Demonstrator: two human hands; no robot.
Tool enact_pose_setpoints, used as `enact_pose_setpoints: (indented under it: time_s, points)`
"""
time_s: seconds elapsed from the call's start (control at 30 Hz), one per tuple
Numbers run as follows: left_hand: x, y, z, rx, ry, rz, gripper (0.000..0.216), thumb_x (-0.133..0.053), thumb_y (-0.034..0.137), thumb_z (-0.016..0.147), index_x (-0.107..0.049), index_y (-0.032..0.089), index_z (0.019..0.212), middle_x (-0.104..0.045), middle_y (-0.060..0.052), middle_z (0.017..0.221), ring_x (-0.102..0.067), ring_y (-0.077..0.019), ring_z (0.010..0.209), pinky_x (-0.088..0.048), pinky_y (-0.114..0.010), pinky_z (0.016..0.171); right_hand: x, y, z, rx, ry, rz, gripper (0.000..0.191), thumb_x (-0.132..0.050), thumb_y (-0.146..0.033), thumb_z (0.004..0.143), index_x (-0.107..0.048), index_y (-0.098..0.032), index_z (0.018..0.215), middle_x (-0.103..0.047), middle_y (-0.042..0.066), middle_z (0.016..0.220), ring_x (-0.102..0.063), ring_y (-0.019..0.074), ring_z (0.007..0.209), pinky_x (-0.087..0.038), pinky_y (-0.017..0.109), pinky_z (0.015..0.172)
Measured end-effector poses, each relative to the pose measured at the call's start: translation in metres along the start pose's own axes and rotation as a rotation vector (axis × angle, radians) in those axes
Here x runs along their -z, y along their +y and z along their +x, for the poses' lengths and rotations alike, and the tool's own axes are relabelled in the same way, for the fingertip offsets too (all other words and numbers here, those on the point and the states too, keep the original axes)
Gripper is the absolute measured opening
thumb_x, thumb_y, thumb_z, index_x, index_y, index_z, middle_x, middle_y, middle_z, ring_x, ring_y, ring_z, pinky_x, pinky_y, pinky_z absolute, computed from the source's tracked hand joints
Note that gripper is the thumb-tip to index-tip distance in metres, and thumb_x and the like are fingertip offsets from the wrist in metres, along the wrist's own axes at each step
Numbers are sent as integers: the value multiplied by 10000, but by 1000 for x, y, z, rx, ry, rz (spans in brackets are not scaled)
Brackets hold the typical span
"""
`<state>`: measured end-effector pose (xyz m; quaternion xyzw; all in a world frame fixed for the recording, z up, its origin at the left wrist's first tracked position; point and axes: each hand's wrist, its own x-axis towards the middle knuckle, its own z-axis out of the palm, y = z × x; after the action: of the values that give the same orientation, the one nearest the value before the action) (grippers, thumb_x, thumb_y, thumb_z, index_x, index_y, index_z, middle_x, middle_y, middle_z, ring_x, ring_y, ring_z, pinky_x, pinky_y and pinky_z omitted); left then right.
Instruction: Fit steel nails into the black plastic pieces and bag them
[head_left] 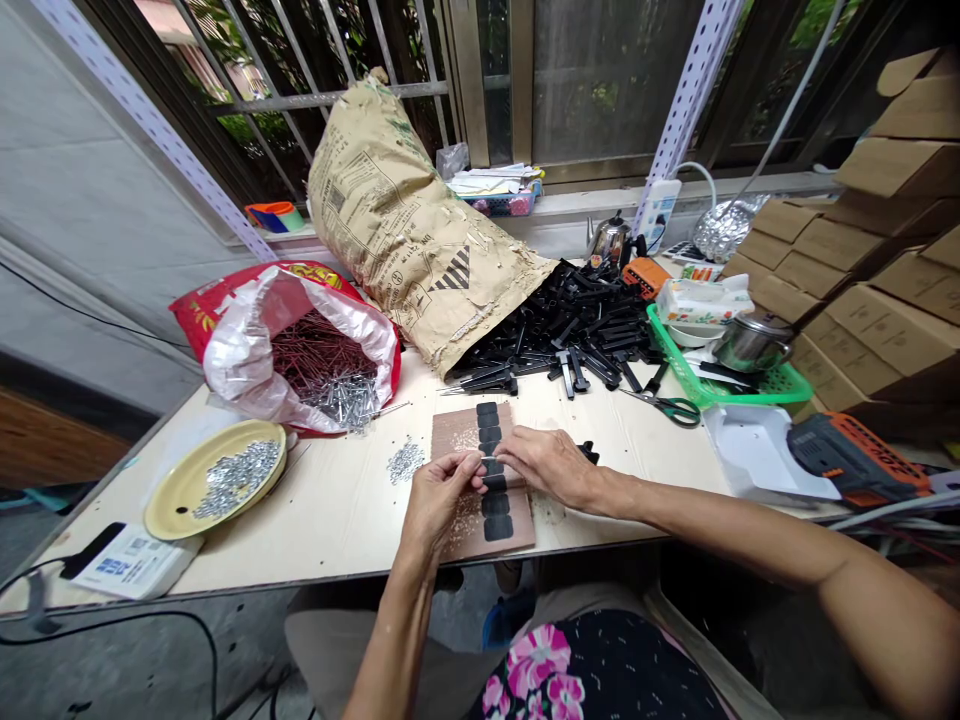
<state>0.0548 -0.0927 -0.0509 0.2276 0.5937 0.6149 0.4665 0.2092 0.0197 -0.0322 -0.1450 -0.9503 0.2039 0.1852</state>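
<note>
My left hand (444, 487) is closed in a pinch above a brown board (466, 532). Fingertip to fingertip with it, my right hand (553, 468) also pinches. Between them shows a thin, pale, metal-looking piece (489, 458), too small to name exactly. Under the hands, a column of black rounded pieces (498, 527) runs along the board, with pale crumbs scattered beside it. Left of the board lies a small heap of shiny metal parts (406, 461). Part of a black piece (589, 452) shows just beyond my right wrist.
A red-and-white bag (225, 340) holds thin rods. A yellow dish (169, 505) holds small metal parts. Black plastic parts (577, 320) spill from a paper sack (420, 240). Scissors (679, 410), a green basket (787, 388) and an orange-black tool case (855, 458) stand right.
</note>
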Motion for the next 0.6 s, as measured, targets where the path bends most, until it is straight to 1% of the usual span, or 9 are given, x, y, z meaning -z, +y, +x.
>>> enact_pose_setpoints:
  time_s: [0.1, 0.2, 0.27, 0.37, 0.43, 0.6]
  points:
    - [1, 2, 0, 22, -24, 24, 308, -770, 372, 627, -689, 104, 757, -627, -20, 629, -540, -93, 525, -462, -220, 551, 0, 1, 1, 15, -4, 109, 139, -469, -245, 924, -582, -172, 960, -582, 32, 884, -549, 112, 771, -408, 208, 673]
    - [4, 3, 0, 34, -61, 80, 307, -762, 393, 630, -686, 109, 715, -628, -25, 625, -533, -94, 522, -460, -223, 550, 2, 1, 1, 36, -28, 73, 166, -463, -239, 920, -610, -162, 917, -575, 53, 903, -540, 127, 772, -405, 225, 662]
    - [6, 3, 0, 19, -90, 136, 295, -748, 399, 647, -685, 115, 694, -628, -24, 622, -539, -97, 528, -460, -222, 557, 2, 1, 2, 6, -52, 116, 194, -444, -236, 928, -613, -152, 881, -586, 43, 848, -535, 123, 735, -393, 223, 643]
    - [8, 4, 0, 9, -121, 199, 281, -733, 393, 671, -685, 116, 688, -625, -26, 615, -546, -102, 541, -454, -215, 562, 2, 1, 3, -80, -86, 326, 205, -450, -233, 923, -603, -144, 821, -598, 6, 741, -526, 98, 659, -371, 198, 596]
    - [8, 5, 0, 21, -137, 191, 279, -724, 390, 684, -683, 114, 687, -622, -28, 614, -543, -101, 545, -454, -213, 566, 1, 1, 5, -121, -80, 407, 206, -462, -231, 915, -599, -142, 789, -603, -3, 719, -524, 92, 642, -364, 194, 586]
    - [4, 7, -1, 49, -116, 97, 288, -721, 398, 687, -675, 113, 690, -620, -25, 642, -536, -92, 544, -469, -216, 576, -2, 1, 6, -123, -21, 352, 95, -512, -216, 878, -576, -152, 851, -608, 7, 775, -539, 109, 690, -390, 216, 638]
